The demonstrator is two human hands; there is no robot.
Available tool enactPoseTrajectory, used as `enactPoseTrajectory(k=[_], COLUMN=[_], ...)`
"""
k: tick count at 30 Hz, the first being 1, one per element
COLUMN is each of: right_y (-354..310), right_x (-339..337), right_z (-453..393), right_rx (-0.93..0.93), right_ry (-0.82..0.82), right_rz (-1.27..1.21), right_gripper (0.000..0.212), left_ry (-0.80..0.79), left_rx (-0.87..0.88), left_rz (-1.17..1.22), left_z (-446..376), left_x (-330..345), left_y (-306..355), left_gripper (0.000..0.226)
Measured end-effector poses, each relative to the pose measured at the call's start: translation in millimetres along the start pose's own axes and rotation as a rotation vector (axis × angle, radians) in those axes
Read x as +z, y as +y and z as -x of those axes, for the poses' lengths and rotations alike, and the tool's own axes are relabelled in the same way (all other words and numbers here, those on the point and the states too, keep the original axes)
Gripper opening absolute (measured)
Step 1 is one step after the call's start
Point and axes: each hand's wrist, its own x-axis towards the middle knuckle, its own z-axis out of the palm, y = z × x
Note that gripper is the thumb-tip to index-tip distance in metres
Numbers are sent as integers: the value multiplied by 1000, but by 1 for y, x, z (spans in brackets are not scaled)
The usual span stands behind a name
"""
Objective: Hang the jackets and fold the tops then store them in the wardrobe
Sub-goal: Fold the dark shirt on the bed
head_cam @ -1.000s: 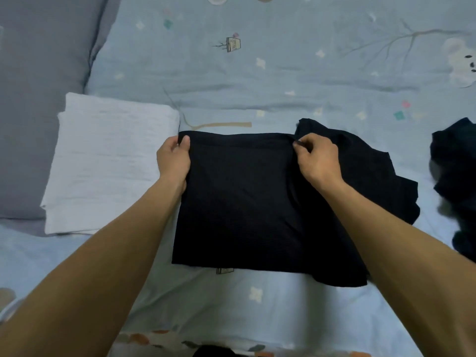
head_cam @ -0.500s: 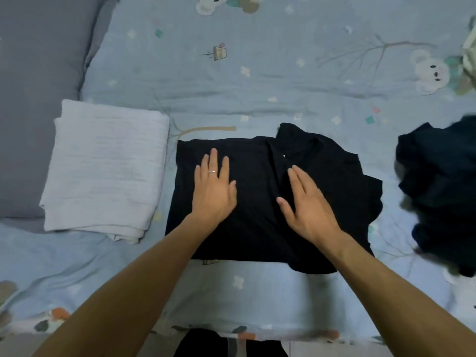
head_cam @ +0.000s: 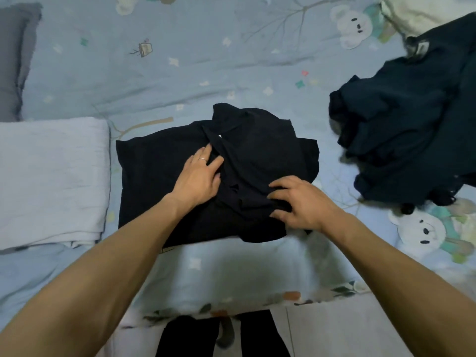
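A black top (head_cam: 159, 171) lies partly folded in the middle of the bed, its right part bunched up. My left hand (head_cam: 197, 176) rests flat on its centre, fingers straight. My right hand (head_cam: 300, 202) has its fingers curled into a fold of the black fabric at the lower right. A folded white top (head_cam: 51, 181) lies to the left. A crumpled dark navy garment (head_cam: 407, 130) lies in a heap at the right.
The bed has a light blue sheet (head_cam: 206, 73) printed with bears and trees. A grey pillow (head_cam: 13, 65) sits at the far left. A white cloth (head_cam: 417, 11) shows at the top right. The bed's front edge and the floor (head_cam: 334, 331) are below.
Both hands let go of the top's far edge, pressed flat on it, then slid right. My right hand now gathers the fabric at the lower right. The view shifted right.
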Motion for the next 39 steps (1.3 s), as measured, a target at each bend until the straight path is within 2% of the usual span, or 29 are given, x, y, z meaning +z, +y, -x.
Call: enactPoseTrajectory(k=[3,6,9,12,15,17,20,22,24,27,28,29,31,33,35,37,39], right_y=[6,12,9,6,11,15,19,18,14,27,36,45,56,61,63,64,66], right_x=[-9,-17,-23,-19,-10,-7,-3,-7,-22,-46,-51,-54,-54,-55,-60,-66,-72], right_z=[-4,-11,-10,-5,-3,-4,-6,-9,-15,-34,-40,-43,-45,-50,-60,-70,-77], right_rx=[48,83,45,-113,-213,-254,-330,-233,90,640,769,856,908,868,822,793,767], right_ry=[-93,-74,-118,-82,-63,-76,27,124,217,564,590,539,379,324,342,348,438], right_rz=[-99,-221,6,251,316,341,294,117,-257,-808,-896,-943,-976,-1014,-1001,-944,-959], right_gripper=[47,33,41,57,58,50,22,14,12,10,10,9,13,26,32,21,13], left_ry=[-4,26,86,105,104,96,75,70,130,309,316,291,228,221,227,214,202], left_rx=[-108,-202,-239,-323,-428,-442,-443,-442,-429,-448,-458,-459,-435,-423,-407,-363,-299], left_rz=[121,240,339,480,567,538,498,478,570,812,833,818,726,654,614,559,476], left_z=[-7,-17,-23,-28,-32,-34,-35,-35,-36,-42,-43,-43,-44,-48,-52,-53,-55], left_x=[-10,-17,-18,-18,-18,-18,-17,-17,-18,-21,-22,-20,-15,-12,-11,-10,-9], left_y=[7,17,23,28,30,31,32,32,33,39,42,45,51,53,52,51,52], left_gripper=[46,38,27,27,26,21,19,15,16,34,38,41,45,51,62,67,66])
